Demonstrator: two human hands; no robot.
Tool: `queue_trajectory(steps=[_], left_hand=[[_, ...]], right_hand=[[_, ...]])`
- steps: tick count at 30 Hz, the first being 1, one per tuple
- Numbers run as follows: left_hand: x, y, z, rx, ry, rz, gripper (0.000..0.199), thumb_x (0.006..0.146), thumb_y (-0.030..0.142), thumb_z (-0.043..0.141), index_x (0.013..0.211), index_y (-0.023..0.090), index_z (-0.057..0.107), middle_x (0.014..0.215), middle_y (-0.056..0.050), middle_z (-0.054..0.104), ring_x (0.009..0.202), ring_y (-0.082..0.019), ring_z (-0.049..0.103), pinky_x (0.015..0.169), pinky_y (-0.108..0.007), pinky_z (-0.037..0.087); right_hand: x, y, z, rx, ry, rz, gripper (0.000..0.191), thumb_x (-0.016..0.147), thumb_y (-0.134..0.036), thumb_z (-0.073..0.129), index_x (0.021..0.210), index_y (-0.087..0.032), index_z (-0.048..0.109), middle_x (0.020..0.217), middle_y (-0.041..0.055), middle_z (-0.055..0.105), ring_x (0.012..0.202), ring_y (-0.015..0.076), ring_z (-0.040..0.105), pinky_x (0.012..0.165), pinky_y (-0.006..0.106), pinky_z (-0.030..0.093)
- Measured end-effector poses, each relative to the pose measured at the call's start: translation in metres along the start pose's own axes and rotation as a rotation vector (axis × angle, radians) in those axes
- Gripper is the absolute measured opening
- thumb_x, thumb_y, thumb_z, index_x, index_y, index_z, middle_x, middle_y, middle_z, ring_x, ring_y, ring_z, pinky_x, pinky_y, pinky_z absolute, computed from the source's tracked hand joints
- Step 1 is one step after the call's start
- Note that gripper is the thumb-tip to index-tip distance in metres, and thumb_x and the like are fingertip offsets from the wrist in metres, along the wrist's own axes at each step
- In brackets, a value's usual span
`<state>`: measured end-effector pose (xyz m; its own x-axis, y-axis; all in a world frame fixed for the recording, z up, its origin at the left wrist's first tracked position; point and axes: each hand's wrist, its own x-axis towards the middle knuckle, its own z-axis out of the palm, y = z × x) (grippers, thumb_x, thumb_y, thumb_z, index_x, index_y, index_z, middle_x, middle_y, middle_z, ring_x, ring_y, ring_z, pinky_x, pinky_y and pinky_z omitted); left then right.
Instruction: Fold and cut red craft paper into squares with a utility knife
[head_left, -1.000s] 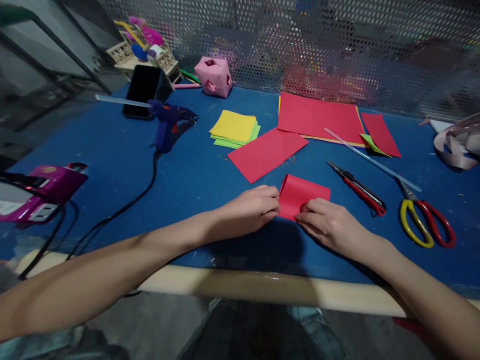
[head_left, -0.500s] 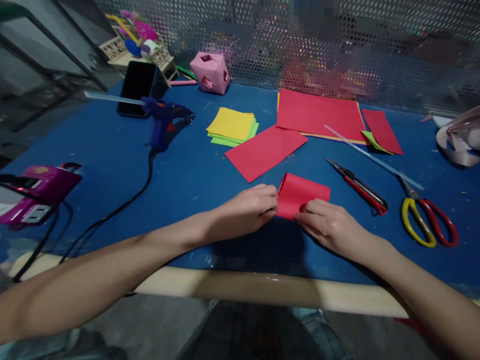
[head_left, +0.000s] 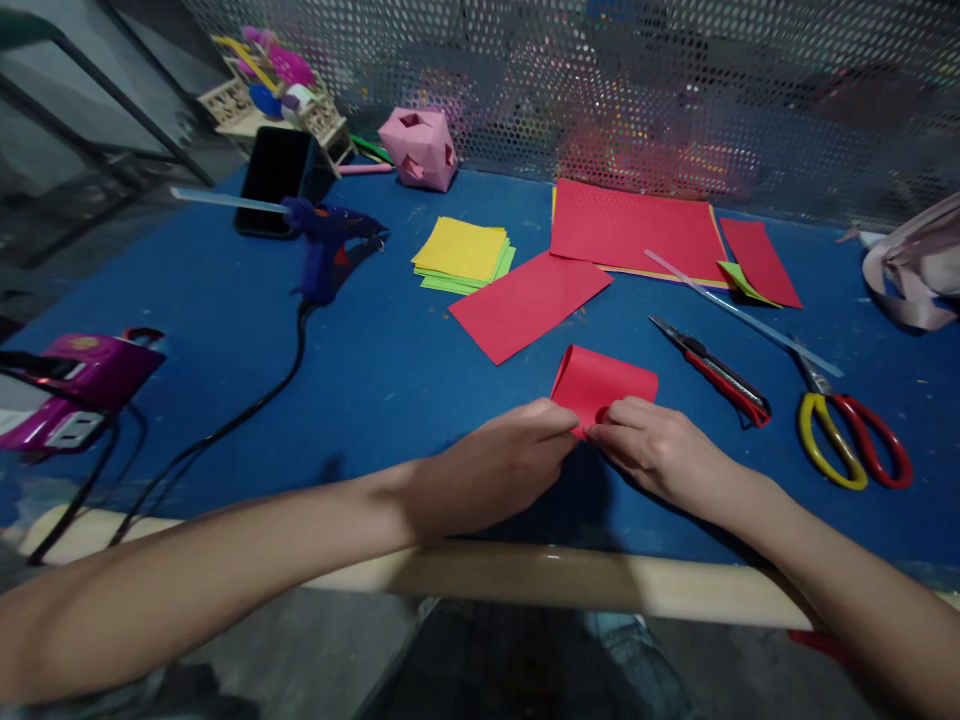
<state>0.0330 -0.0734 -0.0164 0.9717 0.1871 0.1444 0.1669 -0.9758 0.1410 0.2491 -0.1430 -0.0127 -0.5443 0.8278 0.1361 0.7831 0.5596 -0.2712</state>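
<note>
A piece of red paper (head_left: 604, 376), bent over into a loop, lies on the blue table between my hands. My left hand (head_left: 529, 445) is closed, its fingers pinching the paper's near edge at the left. Fingers curled, my right hand (head_left: 649, 440) grips the same near edge a little farther right. The fingertips of both hands nearly meet and partly hide that edge. Beyond the loop is a flat red paper strip (head_left: 529, 305). To the right of my right hand lies a red and black utility knife (head_left: 720, 375).
Scissors (head_left: 840, 430) and a clear glue stick (head_left: 742, 310) lie right. Red sheets (head_left: 637, 230) and yellow and green squares (head_left: 461, 250) sit farther back. Left are a blue glue gun (head_left: 322, 245) with its cord, a phone (head_left: 274, 180) and a purple power strip (head_left: 82, 390). A pink paper polyhedron (head_left: 420, 148) stands behind.
My left hand has moved from the loop's left side down and right to its near edge, close to my right hand. My right hand has stayed almost in place.
</note>
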Motion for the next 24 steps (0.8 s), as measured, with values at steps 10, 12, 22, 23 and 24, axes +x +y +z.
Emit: queue_trajectory(steps=[10,12,22,23,24], left_hand=[[0.0,0.001,0.013,-0.056,0.054,0.014,0.02,0.093,0.012,0.041,0.093,0.014,0.061,0.099,-0.01,0.064,0.088,-0.021,0.057,0.083,-0.034,0.046],[0.001,0.001,0.014,-0.044,0.048,0.003,0.018,0.093,0.013,0.042,0.093,0.015,0.06,0.099,-0.009,0.064,0.088,-0.022,0.057,0.08,-0.034,0.046],[0.007,0.004,0.011,-0.012,0.018,-0.015,0.017,0.093,0.011,0.043,0.1,0.015,0.057,0.095,-0.007,0.06,0.082,-0.02,0.052,0.076,-0.033,0.041],[0.007,0.004,0.012,-0.012,0.028,-0.011,0.017,0.093,0.011,0.043,0.101,0.014,0.058,0.095,-0.007,0.06,0.082,-0.021,0.052,0.076,-0.033,0.041],[0.006,0.003,0.013,-0.016,0.036,-0.007,0.018,0.094,0.012,0.043,0.102,0.014,0.058,0.096,-0.007,0.06,0.082,-0.021,0.051,0.076,-0.033,0.041]], right_hand=[[-0.014,0.011,-0.032,0.162,-0.201,0.098,0.019,0.097,-0.016,0.045,0.093,-0.016,0.063,0.088,0.0071,0.059,0.079,0.0166,0.055,0.069,0.028,0.042],[-0.016,0.014,-0.037,0.219,-0.236,0.122,0.017,0.096,-0.016,0.048,0.086,-0.017,0.061,0.087,0.0054,0.058,0.078,0.0156,0.055,0.069,0.027,0.042],[-0.018,0.015,-0.039,0.239,-0.242,0.106,0.019,0.097,-0.017,0.046,0.087,-0.016,0.061,0.087,0.0056,0.058,0.08,0.0158,0.055,0.071,0.028,0.041],[-0.018,0.014,-0.039,0.222,-0.245,0.097,0.019,0.097,-0.017,0.045,0.088,-0.016,0.062,0.088,0.0061,0.058,0.081,0.0162,0.055,0.071,0.028,0.041],[-0.017,0.014,-0.039,0.201,-0.247,0.087,0.019,0.097,-0.017,0.045,0.089,-0.016,0.062,0.088,0.0064,0.058,0.081,0.0166,0.054,0.071,0.028,0.041]])
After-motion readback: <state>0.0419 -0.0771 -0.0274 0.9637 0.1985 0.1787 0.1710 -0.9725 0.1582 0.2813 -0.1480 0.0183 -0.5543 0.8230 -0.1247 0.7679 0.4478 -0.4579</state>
